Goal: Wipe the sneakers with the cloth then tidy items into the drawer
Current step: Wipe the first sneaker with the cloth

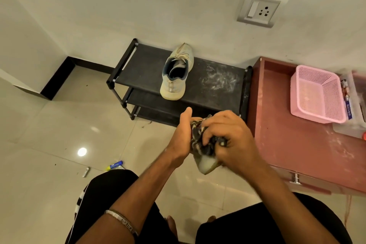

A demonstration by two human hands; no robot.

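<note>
Rack-top sneaker (175, 72), toe toward wall.

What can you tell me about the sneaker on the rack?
The sneaker is a pale, off-white lace-up with a grey-blue collar, dark lining and what looks like a knit upper. It stands upright on the top shelf of the black rack, toe towards the wall, heel at the front edge. Laces tied. Neither hand touches it; a dusty smear lies beside it.

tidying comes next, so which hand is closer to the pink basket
Right. The right hand, gripping the cloth on a sneaker, is nearer the pink basket; the left hand holds the sneaker's far side.
</note>
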